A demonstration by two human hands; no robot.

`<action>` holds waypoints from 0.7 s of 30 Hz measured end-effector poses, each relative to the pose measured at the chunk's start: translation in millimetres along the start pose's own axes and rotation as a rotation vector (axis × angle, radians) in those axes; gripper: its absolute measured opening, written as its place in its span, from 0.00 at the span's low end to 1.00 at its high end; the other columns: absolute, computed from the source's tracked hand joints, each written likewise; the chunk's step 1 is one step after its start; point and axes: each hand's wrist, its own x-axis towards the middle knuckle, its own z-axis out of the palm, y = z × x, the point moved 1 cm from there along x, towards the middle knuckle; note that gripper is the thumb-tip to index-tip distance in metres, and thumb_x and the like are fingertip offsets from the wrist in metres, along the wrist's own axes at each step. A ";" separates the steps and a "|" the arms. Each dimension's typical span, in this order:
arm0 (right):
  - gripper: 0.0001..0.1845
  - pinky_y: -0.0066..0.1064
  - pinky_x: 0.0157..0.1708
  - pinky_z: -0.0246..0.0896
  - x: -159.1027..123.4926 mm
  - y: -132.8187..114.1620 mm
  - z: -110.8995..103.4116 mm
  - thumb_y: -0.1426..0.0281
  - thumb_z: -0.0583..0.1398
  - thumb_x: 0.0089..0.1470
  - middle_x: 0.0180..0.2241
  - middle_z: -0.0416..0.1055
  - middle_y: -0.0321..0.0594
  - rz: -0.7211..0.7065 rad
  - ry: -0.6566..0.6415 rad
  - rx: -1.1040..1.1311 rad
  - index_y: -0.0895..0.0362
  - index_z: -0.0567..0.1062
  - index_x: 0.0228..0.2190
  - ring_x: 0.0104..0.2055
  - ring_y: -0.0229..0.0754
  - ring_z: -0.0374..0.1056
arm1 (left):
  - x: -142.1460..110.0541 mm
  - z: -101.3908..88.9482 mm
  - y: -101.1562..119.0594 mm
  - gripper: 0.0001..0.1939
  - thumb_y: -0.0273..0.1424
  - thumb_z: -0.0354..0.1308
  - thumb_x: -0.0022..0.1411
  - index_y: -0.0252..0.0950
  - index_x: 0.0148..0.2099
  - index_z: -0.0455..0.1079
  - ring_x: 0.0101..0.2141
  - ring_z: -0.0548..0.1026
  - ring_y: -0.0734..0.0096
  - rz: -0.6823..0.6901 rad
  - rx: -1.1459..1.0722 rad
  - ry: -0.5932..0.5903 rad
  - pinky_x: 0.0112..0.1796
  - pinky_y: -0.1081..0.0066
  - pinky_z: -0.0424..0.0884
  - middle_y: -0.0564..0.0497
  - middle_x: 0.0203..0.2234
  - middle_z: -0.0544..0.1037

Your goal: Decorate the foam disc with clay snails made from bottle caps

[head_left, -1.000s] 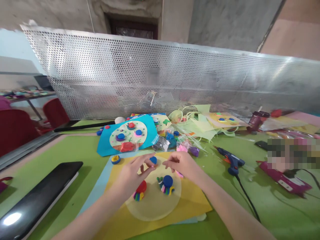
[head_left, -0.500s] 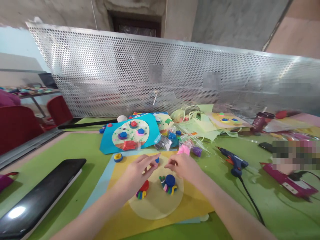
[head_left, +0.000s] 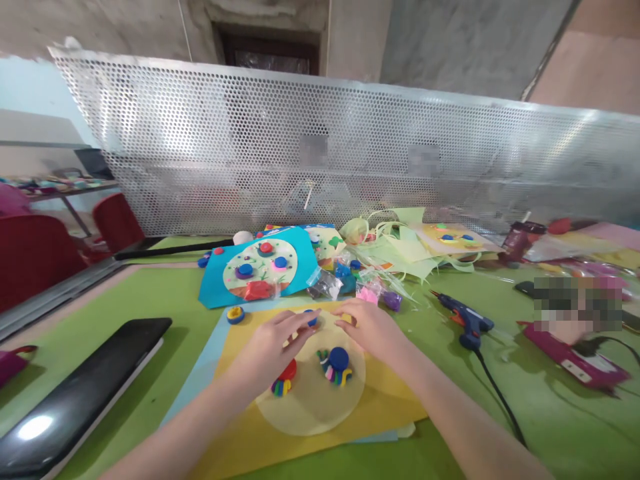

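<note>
Over the pale cream circle (head_left: 310, 417) on the yellow sheet (head_left: 240, 440), my left hand (head_left: 275, 340) has its thumb and fingers apart. Its fingertips reach beside a blue bottle cap (head_left: 311, 319) near the circle's top; any contact is unclear. Across from it, my right hand (head_left: 370, 327) is loosely curved, fingers apart from the thumb, with nothing seen in it. Lower on the circle sit a red cap (head_left: 289, 369), partly behind my left hand, and another blue cap (head_left: 339, 359). Coloured modelling-clay strips (head_left: 281, 387) fringe both.
A glue gun (head_left: 465, 320) with a cord lies at right, near a magenta box (head_left: 570, 357). At left rests a black phone-like slab (head_left: 85, 393). A turquoise card (head_left: 213, 283), bagged clay (head_left: 325, 283) and paper scraps (head_left: 400, 250) lie before a perforated metal screen (head_left: 200, 153).
My right hand has risen slightly, its fingers now straighter and further from the thumb. My left hand stays nearly in place, and the blue cap by its fingertips shows more clearly.
</note>
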 end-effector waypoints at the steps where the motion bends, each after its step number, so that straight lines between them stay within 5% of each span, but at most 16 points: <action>1: 0.13 0.34 0.38 0.63 -0.3 -0.7 -0.9 0.70 0.57 0.54 0.44 0.73 0.42 -0.001 0.000 0.005 0.54 0.77 0.41 0.39 0.45 0.71 | 0.0 -0.1 0.7 0.14 0.29 0.49 0.63 0.40 0.49 0.71 0.27 0.76 0.73 -0.002 0.006 0.005 0.30 0.75 0.71 0.50 0.31 0.77; 6: 0.12 0.33 0.39 0.61 0.9 -1.8 -2.2 0.73 0.55 0.55 0.39 0.75 0.42 -0.014 -0.016 0.029 0.55 0.79 0.36 0.41 0.45 0.70 | 0.6 -1.5 3.8 0.13 0.31 0.48 0.64 0.39 0.44 0.73 0.28 0.75 0.72 0.002 0.011 0.030 0.30 0.75 0.71 0.49 0.32 0.77; 14: 0.26 0.30 0.37 0.62 1.3 1.2 3.1 0.80 0.56 0.50 0.41 0.75 0.38 -0.014 -0.030 0.089 0.53 0.69 0.51 0.37 0.40 0.71 | 1.1 -0.6 -2.2 0.14 0.29 0.51 0.62 0.41 0.50 0.69 0.32 0.74 0.69 0.028 0.015 0.041 0.34 0.72 0.72 0.52 0.30 0.75; 21: 0.15 0.32 0.36 0.61 0.0 -4.7 -4.5 0.69 0.56 0.55 0.39 0.76 0.41 -0.014 0.021 0.102 0.55 0.73 0.44 0.37 0.43 0.71 | -1.4 2.8 -6.8 0.18 0.27 0.52 0.62 0.44 0.55 0.65 0.37 0.76 0.71 -0.022 -0.035 0.001 0.39 0.72 0.72 0.53 0.37 0.78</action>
